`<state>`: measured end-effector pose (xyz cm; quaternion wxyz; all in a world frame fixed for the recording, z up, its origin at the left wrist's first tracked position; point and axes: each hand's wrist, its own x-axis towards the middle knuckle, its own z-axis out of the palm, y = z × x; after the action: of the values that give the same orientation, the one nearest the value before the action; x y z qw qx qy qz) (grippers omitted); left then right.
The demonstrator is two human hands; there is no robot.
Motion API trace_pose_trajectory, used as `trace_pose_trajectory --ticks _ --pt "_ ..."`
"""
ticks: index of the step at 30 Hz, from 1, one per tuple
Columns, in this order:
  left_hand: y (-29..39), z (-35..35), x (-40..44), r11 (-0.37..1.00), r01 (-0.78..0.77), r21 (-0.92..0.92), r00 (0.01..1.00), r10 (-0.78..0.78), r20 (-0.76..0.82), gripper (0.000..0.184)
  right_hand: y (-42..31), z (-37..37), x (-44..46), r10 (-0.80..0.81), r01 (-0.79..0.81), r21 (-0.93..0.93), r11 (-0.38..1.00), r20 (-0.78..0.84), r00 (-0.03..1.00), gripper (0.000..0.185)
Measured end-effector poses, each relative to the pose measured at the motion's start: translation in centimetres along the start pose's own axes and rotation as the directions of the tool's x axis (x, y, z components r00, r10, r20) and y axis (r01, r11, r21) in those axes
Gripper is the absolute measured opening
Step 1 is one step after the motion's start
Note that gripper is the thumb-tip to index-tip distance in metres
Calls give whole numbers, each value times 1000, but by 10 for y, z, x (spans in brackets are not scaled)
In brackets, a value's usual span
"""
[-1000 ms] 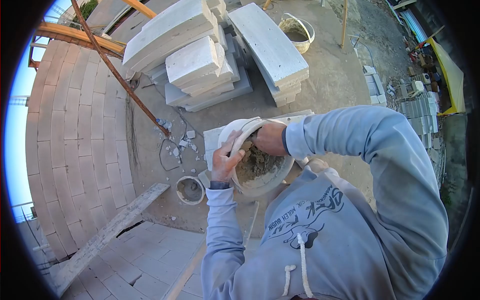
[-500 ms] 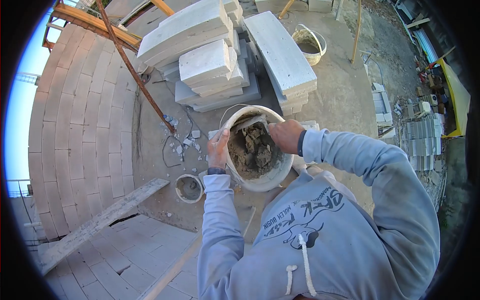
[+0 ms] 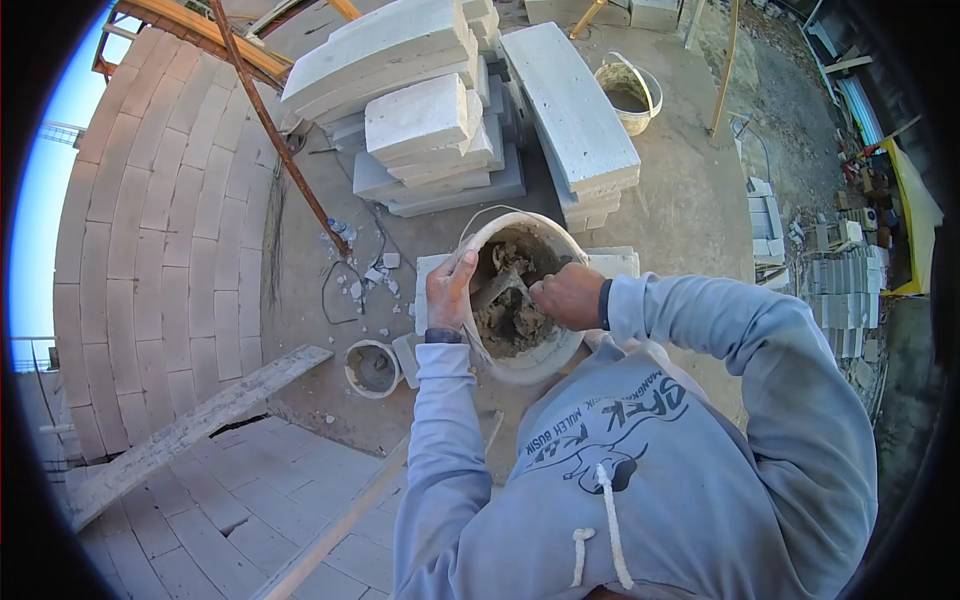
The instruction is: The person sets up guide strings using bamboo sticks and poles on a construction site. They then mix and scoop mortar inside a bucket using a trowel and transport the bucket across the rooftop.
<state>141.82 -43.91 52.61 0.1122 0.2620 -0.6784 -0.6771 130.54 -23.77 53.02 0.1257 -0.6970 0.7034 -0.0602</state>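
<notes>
A white bucket point(image 3: 535, 374) with a thin wire handle stands in front of me, holding lumpy grey-brown mortar point(image 3: 516, 332). My left hand point(image 3: 448, 295) grips its left rim, thumb upward along the edge. Closed around the handle of a trowel point(image 3: 491, 289), my right hand point(image 3: 568, 297) is inside the bucket's right side. The trowel's flat, smeared blade lies in the mortar near the bucket's middle; its handle is hidden by my fingers. Behind the bucket, a pale block point(image 3: 613, 262) shows at the right.
Stacked white blocks point(image 3: 420, 125) rise beyond the bucket, with a long block point(image 3: 570, 105) beside them. A second bucket point(image 3: 630, 120) stands farther back. At lower left are a small bucket point(image 3: 372, 387) and a plank point(image 3: 205, 432). A rusty pole point(image 3: 280, 130) leans near the block wall point(image 3: 150, 250).
The trowel blade has moved from the far side of the bucket toward me, into the mortar's middle. My right hand has shifted slightly down and left. My left hand still grips the rim.
</notes>
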Motion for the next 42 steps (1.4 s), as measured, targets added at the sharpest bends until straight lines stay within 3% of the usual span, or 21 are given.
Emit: trace_pose_trajectory --ticks 1,2,4,8,10,14,17,18,22,25,26,28,33,38,42 --pt "-5 -4 2 1000 21 3 999 -21 -27 48 3 -1 -6 14 -16 -25 1000 -52 999 17" --pt "3 -1 -1 990 30 -135 999 -35 -35 46 4 -1 -8 49 -64 -78 995 -175 983 20" --pt "2 0 1 992 -30 -126 996 18 -90 44 11 -5 -7 147 -178 -230 957 -147 978 22" --pt "3 18 0 994 -83 73 987 92 -134 41 22 -1 1 238 -283 -331 900 -170 956 26" --pt "2 36 -1 993 -84 79 986 94 -140 40 22 4 3 249 -301 -361 883 -183 951 24" --pt "-1 52 3 988 -93 121 990 105 -92 41 39 26 5 431 -437 -284 853 -90 898 17" --pt "0 54 1 974 -126 189 991 134 -30 42 40 31 -10 544 -543 -35 839 38 838 18" --pt "2 53 -4 967 -129 221 991 136 -16 43 36 37 -16 546 -550 16 835 103 832 18" --pt "1 38 -23 988 -152 2 988 152 -1 44 20 42 -39 478 -539 122 833 331 814 20" --pt "3 33 -36 989 -143 48 988 145 -48 45 3 53 -43 455 -560 177 810 413 789 26" --pt "0 31 -36 994 -98 -45 993 95 -74 48 2 54 -42 458 -572 189 798 426 780 27" --pt "10 20 -41 902 20 -431 992 -70 -100 52 4 64 -44 480 -596 226 771 410 776 29" --pt "7 -4 -53 983 -53 -173 994 35 -103 56 -12 78 -34 384 -578 321 751 499 777 37" --pt "-25 -30 -60 958 -117 -260 977 64 -205 53 -45 87 -26 310 -580 410 704 557 770 37" --pt "-27 -46 -52 958 -99 -270 985 57 -161 52 -56 105 -23 272 -520 490 700 490 828 45"
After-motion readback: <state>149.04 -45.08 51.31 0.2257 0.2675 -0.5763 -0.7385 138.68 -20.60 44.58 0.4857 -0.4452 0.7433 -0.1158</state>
